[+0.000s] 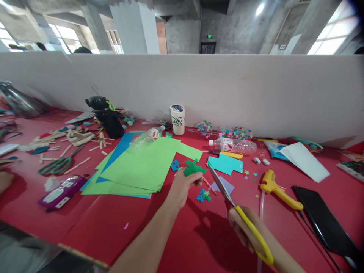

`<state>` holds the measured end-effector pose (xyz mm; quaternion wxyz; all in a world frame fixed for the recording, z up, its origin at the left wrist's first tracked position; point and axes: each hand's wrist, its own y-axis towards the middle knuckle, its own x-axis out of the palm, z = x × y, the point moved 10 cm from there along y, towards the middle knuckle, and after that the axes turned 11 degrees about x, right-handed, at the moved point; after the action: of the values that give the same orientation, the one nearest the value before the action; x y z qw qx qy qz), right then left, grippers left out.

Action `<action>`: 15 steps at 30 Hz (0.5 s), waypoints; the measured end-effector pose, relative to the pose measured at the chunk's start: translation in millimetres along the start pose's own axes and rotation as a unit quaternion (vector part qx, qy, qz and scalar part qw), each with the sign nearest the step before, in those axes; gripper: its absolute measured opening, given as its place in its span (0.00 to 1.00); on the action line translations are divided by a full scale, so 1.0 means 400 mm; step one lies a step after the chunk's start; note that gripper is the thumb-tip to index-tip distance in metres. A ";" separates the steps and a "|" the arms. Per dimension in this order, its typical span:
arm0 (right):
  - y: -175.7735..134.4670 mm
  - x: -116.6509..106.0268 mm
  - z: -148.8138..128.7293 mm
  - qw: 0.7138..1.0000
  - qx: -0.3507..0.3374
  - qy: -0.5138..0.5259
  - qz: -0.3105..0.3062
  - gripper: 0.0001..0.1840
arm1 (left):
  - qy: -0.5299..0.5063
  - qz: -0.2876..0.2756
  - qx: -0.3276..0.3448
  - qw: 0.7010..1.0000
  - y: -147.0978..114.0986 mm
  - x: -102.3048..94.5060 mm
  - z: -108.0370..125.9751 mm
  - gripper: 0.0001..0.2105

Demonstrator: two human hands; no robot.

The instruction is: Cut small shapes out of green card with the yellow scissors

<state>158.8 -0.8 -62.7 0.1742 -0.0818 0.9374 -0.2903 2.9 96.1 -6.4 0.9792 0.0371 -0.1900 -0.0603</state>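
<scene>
Between the thumb and fingers of my left hand [183, 185] is a piece of dark green paper [193, 168] with a jagged outline. My right hand [243, 225] grips a pair of yellow-handled scissors [223, 185], whose blades point up and left, close beside the green paper but apart from it. Below the paper lie several small blue and green stars [203, 196]. Behind the scissors are a turquoise paper piece [226, 163] and a pale purple scrap [223, 185]. A blue cut paper bit [175, 165] rests left of my left hand.
Green sheets [139, 167] lie to the left, with a plastic bottle [146, 138] on them. Another bottle [234, 145] and a white cup [178, 119] stand farther back. At right are a yellow glue gun [278, 189] and a black tablet-like slab [324, 218]. Someone's hand [5, 180] shows at far left.
</scene>
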 end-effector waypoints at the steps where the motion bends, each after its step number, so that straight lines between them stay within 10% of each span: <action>1: 0.003 -0.001 0.002 1.000 -0.005 0.022 -0.007 0.27 | 0.000 0.001 0.002 1.000 0.001 -0.001 0.001 0.06; 7: 0.016 0.000 0.020 0.992 -0.022 0.114 -0.047 0.27 | 0.033 -0.015 -0.019 0.999 0.003 0.002 -0.024 0.07; 15: -0.010 -0.038 -0.042 0.994 -0.071 0.071 0.053 0.23 | 0.089 -0.152 -0.118 0.977 -0.056 0.086 -0.082 0.08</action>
<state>166.9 8.6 -43.3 0.1164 -0.0234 0.9687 -0.2181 44.6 71.2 -26.3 0.9690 -0.0452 -0.0863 -0.2271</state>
